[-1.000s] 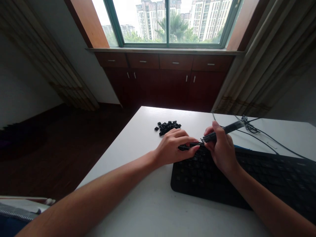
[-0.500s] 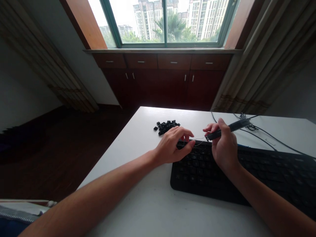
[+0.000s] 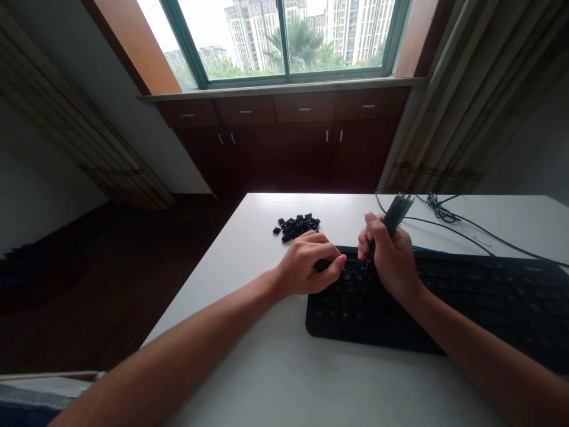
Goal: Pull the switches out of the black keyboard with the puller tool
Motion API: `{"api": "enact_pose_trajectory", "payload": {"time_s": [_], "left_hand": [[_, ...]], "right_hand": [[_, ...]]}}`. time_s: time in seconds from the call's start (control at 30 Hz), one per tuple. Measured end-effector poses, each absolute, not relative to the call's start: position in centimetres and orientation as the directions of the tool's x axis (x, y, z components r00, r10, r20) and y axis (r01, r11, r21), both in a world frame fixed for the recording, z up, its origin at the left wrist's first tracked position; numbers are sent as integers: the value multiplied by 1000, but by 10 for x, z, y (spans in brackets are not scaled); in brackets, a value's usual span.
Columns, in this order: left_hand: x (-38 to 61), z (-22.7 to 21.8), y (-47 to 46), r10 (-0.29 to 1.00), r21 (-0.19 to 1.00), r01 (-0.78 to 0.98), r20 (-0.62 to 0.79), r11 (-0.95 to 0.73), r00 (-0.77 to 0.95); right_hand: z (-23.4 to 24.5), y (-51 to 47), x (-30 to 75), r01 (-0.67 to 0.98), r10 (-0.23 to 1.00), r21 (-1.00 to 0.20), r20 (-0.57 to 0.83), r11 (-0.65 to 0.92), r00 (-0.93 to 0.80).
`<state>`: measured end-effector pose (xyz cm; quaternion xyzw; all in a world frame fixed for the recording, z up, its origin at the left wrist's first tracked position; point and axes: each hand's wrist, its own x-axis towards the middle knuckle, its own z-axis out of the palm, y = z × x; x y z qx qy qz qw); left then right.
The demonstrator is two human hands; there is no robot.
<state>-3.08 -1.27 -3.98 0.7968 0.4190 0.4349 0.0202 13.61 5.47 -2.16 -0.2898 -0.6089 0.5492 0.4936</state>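
Observation:
A black keyboard (image 3: 355,314) lies on the white table under both my hands. My right hand (image 3: 393,261) is wrapped round the dark handle of a keycap puller (image 3: 397,212). Its thin wire end points down at the keys on the keyboard's left part. Over the upper left corner of the keyboard, my left hand (image 3: 313,264) has thumb and index finger pinched together. What lies between those fingertips, if anything, is too small to make out. Just beyond this hand sits a pile of loose black keycaps (image 3: 297,226).
On the white table (image 3: 249,356), a coiled black cable (image 3: 440,210) runs along the back right. A small bent wire piece (image 3: 482,241) and a thin blue item (image 3: 429,249) lie behind the keyboard. Wooden cabinets (image 3: 284,154) stand under the window.
My right hand has tilted the keycap puller from nearly level to steep, bringing its wires down to the keys. The fingers of my left hand have closed into a pinch. The view has shifted slightly.

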Motion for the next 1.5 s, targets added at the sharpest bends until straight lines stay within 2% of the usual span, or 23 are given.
{"api": "enact_pose_trajectory", "payload": {"time_s": [0.33,0.53,0.73,1.0,1.27,1.5], "left_hand": [[-30,-40,-13,647,372,636,713,-676,271],[-29,-41,-12,640,357,651,722,-670,262],[-30,-42,-11,648,346,668,712,-659,271],[-30,-42,-11,654,339,656,686,-674,317],[-31,-40,-11,723,457,585,578,-670,377],[-32,-41,-9,756,550,520,504,-654,418]], "right_hand": [[-25,51,137,-139,872,-962,274,237,-406],[-26,49,139,-38,849,-950,294,309,-440],[-24,47,139,-17,819,-922,352,386,-453],[-23,45,138,116,810,-889,341,442,-478],[-21,43,137,144,823,-885,338,443,-456],[-24,45,140,35,807,-930,299,367,-509]]}}
